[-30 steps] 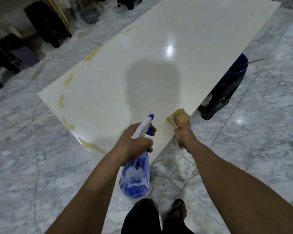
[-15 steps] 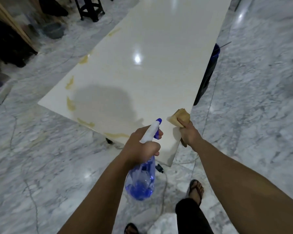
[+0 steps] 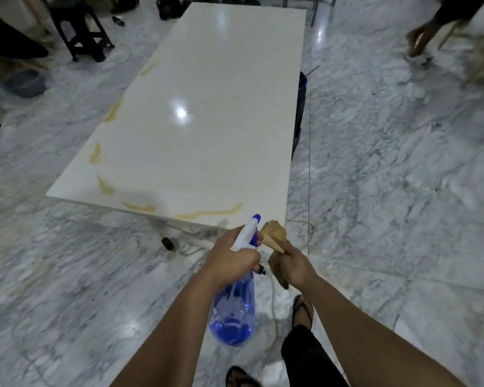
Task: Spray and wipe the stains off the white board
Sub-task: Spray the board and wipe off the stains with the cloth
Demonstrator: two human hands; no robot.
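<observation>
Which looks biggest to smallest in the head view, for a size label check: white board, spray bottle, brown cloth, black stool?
1. white board
2. spray bottle, though nearness to the camera inflates it
3. black stool, far off, so unsure against the bottle
4. brown cloth

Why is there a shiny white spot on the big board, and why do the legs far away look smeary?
In the head view the spot on the white board is glare from a lamp bouncing off its glossy top; the marble floor glints too. The other person's legs at top right are motion-blurred, while the spray bottle looks fairly sharp.
</observation>
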